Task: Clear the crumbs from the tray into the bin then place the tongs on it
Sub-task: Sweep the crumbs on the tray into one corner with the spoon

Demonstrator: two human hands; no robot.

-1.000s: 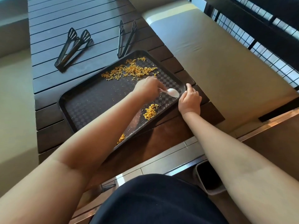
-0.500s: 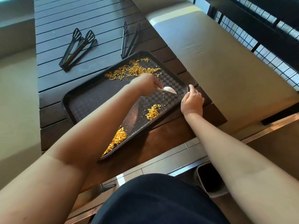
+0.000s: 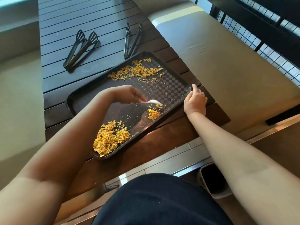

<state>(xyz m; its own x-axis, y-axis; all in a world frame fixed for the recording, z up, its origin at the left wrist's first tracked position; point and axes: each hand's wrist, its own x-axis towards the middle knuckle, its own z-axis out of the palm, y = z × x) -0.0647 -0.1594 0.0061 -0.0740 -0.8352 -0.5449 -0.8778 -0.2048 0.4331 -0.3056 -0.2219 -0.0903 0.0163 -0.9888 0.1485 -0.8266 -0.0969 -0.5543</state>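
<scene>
Nearest the camera, low at the right and below the table's near edge, stands a grey bin [image 3: 214, 184] with a dark inside, partly hidden by the right forearm. The dark slatted table [image 3: 84, 39] carries everything else. A dark tray [image 3: 181, 82] with a chequered floor lies skewed on it, one corner jutting over the table's near edge.

In that overhanging corner sits the biggest heap of orange crumbs [image 3: 108, 138], piled against the rim. A smaller clump lies further along the same near rim, towards the right. Just beyond that clump the left hand [image 3: 126, 95] reaches across the middle of the tray, its fingers pinched round the handle of a white spoon [image 3: 152, 102], whose bowl is down close to the tray floor beside the small clump; the spoon is blurred. The right hand [image 3: 194, 101] is at the tray's right corner, fingers curled over the rim and thumb up, gripping the tray.

A scattered band of crumbs lies along the far end of the tray, with fine specks between it and the spoon.

Beyond the tray, on the bare slats, lie two pairs of black tongs. The narrow tongs [image 3: 132, 40] lie just beside the tray's far corner, their hinge end almost touching its rim. The slotted tongs [image 3: 81, 49] lie towards the table's left edge, well apart from the tray.
</scene>
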